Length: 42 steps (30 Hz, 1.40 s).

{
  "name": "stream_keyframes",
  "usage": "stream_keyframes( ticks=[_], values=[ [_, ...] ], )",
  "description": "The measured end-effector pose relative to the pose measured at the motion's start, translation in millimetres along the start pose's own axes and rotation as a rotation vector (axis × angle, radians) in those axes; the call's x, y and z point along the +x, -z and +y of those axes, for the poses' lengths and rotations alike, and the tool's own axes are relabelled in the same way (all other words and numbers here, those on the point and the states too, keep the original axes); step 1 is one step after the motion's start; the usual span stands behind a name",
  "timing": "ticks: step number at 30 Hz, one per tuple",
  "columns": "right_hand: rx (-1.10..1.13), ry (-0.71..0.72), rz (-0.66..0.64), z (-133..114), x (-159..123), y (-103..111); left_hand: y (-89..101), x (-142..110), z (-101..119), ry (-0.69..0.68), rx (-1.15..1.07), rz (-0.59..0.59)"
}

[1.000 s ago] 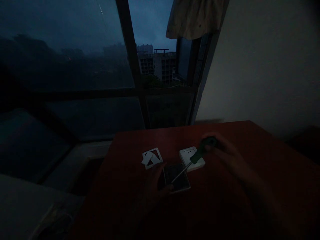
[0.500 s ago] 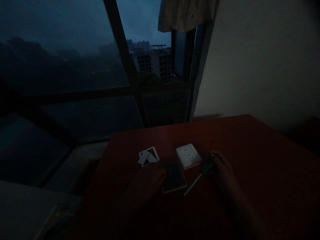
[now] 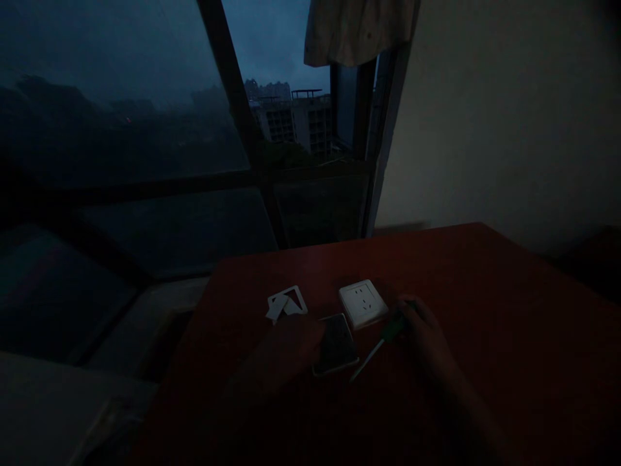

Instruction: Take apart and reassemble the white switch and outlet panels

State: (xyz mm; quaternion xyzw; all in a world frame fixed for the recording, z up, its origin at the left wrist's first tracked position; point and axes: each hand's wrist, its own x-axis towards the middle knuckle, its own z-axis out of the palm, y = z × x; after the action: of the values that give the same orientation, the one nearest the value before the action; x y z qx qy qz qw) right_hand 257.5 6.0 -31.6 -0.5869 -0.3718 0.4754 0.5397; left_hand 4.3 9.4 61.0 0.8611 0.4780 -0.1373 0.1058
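Observation:
Wrapped round the green handle of a screwdriver [image 3: 391,329], my right hand [image 3: 421,330] is closed. The shaft slants down and left, its tip near the lower right corner of a dark square plate with a thin pale rim [image 3: 338,346]. My left hand [image 3: 295,340] lies over that plate's left side with its fingers curled in; dim light hides what is between them. Just behind the plate sits a white wall socket [image 3: 362,303], face up. Beyond the left hand, a white square frame [image 3: 301,296] lies with loose white pieces [image 3: 278,306] on it.
All of this is on a reddish-brown table [image 3: 466,278]. A window with dark frames [image 3: 261,162] rises behind its far edge, with a curtain [image 3: 359,32] above. A pale wall [image 3: 490,129] stands to the right. The room is very dim.
My right hand and the screwdriver have shifted slightly left, the tip coming closer to the plate's corner. My left hand has edged right, further over the plate.

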Motion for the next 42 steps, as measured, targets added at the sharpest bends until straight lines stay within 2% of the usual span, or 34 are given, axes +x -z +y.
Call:
stream_keyframes(
  ticks=[3,9,14,18,21,25,28,32,37,40,42],
  values=[
    [-0.008,-0.019,-0.003,-0.4,0.1,-0.3,3.3,0.8,-1.6,-0.038,-0.032,-0.001],
    [-0.062,-0.01,0.002,2.6,2.3,0.7,4.2,0.7,-7.2,-0.089,-0.1,0.07],
    [-0.034,0.004,0.017,2.7,2.8,0.7,4.9,-2.7,-7.9,-0.067,-0.157,0.079],
    [-0.02,-0.018,0.01,0.8,1.5,0.9,2.2,-7.6,-7.3,-0.045,-0.195,0.139],
    [-0.028,-0.014,0.023,-0.5,0.3,1.2,-0.1,-8.7,-7.6,-0.064,-0.231,0.186],
    [-0.041,-0.004,0.026,0.9,1.1,1.8,1.3,-8.4,-10.4,-0.103,-0.252,0.18],
    [-0.037,0.026,0.037,3.5,2.6,2.2,2.0,-12.0,-17.2,-0.085,-0.28,0.207],
    [-0.039,-0.001,0.023,4.2,3.0,3.4,-7.2,-26.8,-32.6,0.037,-0.318,0.31],
    [-0.098,-0.034,0.019,2.5,2.4,6.0,-39.9,-56.1,-50.6,0.324,-0.359,0.46],
    [-0.084,-0.015,-0.001,1.4,1.6,6.0,-57.8,-74.1,-52.7,0.439,-0.31,0.465],
    [-0.089,-0.011,0.003,0.5,1.1,5.3,-63.3,-85.3,-49.4,0.466,-0.285,0.449]
  ],
)
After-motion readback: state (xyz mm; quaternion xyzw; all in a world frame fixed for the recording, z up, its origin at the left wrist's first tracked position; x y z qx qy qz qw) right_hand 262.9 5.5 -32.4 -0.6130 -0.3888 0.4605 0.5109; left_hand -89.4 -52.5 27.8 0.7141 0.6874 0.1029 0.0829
